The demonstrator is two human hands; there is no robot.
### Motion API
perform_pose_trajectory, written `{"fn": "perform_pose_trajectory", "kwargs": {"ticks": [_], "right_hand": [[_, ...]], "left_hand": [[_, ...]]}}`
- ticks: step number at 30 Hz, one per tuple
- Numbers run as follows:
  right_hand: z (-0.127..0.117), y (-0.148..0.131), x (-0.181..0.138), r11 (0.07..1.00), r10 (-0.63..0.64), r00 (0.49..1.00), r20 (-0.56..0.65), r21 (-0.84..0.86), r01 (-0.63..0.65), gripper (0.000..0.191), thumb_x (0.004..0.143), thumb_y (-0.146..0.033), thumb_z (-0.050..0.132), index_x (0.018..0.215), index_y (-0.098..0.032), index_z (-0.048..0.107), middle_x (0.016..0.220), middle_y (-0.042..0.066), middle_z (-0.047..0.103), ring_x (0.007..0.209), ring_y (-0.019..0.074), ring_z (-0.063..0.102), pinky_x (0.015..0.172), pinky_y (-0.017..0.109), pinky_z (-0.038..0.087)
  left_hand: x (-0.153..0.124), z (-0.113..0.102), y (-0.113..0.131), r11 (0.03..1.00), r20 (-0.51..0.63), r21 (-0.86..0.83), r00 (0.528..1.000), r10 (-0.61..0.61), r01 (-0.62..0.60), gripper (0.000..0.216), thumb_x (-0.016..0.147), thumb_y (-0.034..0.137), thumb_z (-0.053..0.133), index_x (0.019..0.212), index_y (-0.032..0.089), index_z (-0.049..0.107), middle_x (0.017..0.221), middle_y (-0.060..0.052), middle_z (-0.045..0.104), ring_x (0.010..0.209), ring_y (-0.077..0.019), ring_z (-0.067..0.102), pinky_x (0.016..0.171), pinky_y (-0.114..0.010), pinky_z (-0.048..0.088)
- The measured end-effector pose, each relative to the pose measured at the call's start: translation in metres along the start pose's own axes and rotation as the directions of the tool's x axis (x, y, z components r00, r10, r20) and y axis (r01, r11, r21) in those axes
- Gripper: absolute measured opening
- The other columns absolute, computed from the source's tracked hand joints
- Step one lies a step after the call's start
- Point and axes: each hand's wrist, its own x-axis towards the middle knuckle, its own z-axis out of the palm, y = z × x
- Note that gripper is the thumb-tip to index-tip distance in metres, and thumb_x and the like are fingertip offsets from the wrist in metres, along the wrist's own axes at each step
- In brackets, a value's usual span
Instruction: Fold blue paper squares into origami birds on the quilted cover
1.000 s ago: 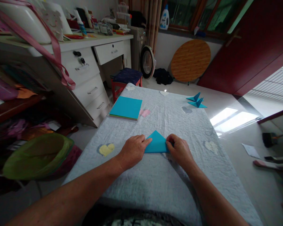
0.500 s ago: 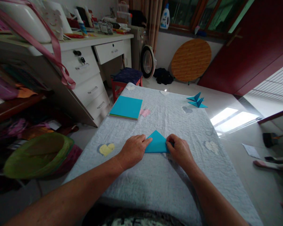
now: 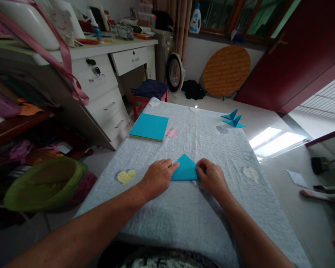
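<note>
A blue sheet of origami paper [image 3: 185,169], folded into a triangle, lies on the cloth-covered table with its peak pointing away from me. My left hand [image 3: 158,178] is closed on its left corner, the index finger lying along the slanted edge. At the right corner, my right hand [image 3: 212,175] pinches the paper between thumb and curled fingers. Both side corners are hidden under my hands. Farther back on the left sits a square stack of origami paper [image 3: 150,127] with a blue sheet on top. Two folded blue paper pieces [image 3: 234,121] with pointed tips stand near the far right corner.
The table [image 3: 184,219] wears a pale quilted cloth with heart patches. A stool [image 3: 150,90] stands past its far left corner, beside a white desk [image 3: 106,89]. A lined green bin [image 3: 44,182] is on the left floor. A round wooden tabletop [image 3: 226,70] leans against the back wall.
</note>
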Motion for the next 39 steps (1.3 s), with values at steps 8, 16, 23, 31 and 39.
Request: {"fn": "perform_pose_trajectory", "kwargs": {"ticks": [8, 16, 23, 31, 39], "right_hand": [[-0.0008, -0.0007, -0.0002, 1.000, -0.004, 1.000, 0.009, -0.003, 0.004, 0.015, 0.084, -0.026, 0.048, 0.084, -0.020, 0.061, 0.073, 0.002, 0.065, 0.067, 0.0167, 0.058, 0.065, 0.027, 0.034], [-0.0027, -0.0031, -0.0010, 1.000, 0.003, 1.000, 0.016, -0.011, -0.003, 0.016, 0.083, -0.027, 0.046, 0.083, -0.020, 0.060, 0.072, 0.002, 0.064, 0.066, 0.0168, 0.057, 0.065, 0.028, 0.034], [-0.0031, -0.0034, -0.0010, 1.000, 0.005, 1.000, 0.021, -0.013, -0.005, 0.016, 0.083, -0.027, 0.046, 0.083, -0.020, 0.061, 0.073, 0.003, 0.065, 0.066, 0.0171, 0.058, 0.065, 0.028, 0.034], [-0.0007, -0.0013, -0.0004, 1.000, 0.004, 1.000, 0.009, -0.012, -0.004, 0.016, 0.083, -0.027, 0.048, 0.084, -0.021, 0.062, 0.074, 0.003, 0.066, 0.067, 0.0171, 0.059, 0.065, 0.027, 0.035], [0.0009, 0.0001, -0.0002, 1.000, 0.003, 1.000, -0.001, -0.003, -0.003, 0.017, 0.083, -0.027, 0.048, 0.084, -0.021, 0.063, 0.074, 0.003, 0.066, 0.067, 0.0170, 0.058, 0.065, 0.027, 0.035]], "left_hand": [[0.0002, -0.0042, 0.0020, 1.000, 0.015, 0.006, 1.000, 0.003, -0.003, 0.032, 0.098, 0.014, 0.043, 0.125, 0.020, 0.060, 0.093, -0.005, 0.062, 0.087, -0.0216, 0.060, 0.079, -0.035, 0.050], [-0.0003, -0.0034, 0.0009, 1.000, 0.009, 0.014, 1.000, 0.004, -0.004, 0.032, 0.097, 0.015, 0.045, 0.125, 0.021, 0.060, 0.091, -0.005, 0.062, 0.085, -0.0208, 0.060, 0.077, -0.034, 0.049], [-0.0003, -0.0012, 0.0000, 1.000, -0.002, 0.014, 1.000, 0.021, -0.021, 0.033, 0.097, 0.015, 0.046, 0.127, 0.021, 0.059, 0.091, -0.005, 0.062, 0.085, -0.0209, 0.060, 0.077, -0.034, 0.049], [-0.0006, -0.0016, 0.0001, 1.000, -0.001, 0.008, 1.000, 0.020, -0.020, 0.032, 0.097, 0.014, 0.045, 0.125, 0.019, 0.060, 0.092, -0.006, 0.062, 0.086, -0.0210, 0.060, 0.077, -0.034, 0.049], [0.0004, 0.0017, -0.0012, 1.000, -0.005, -0.008, 1.000, 0.019, -0.019, 0.033, 0.096, 0.013, 0.044, 0.124, 0.019, 0.059, 0.092, -0.006, 0.061, 0.087, -0.0215, 0.059, 0.078, -0.034, 0.049]]}}
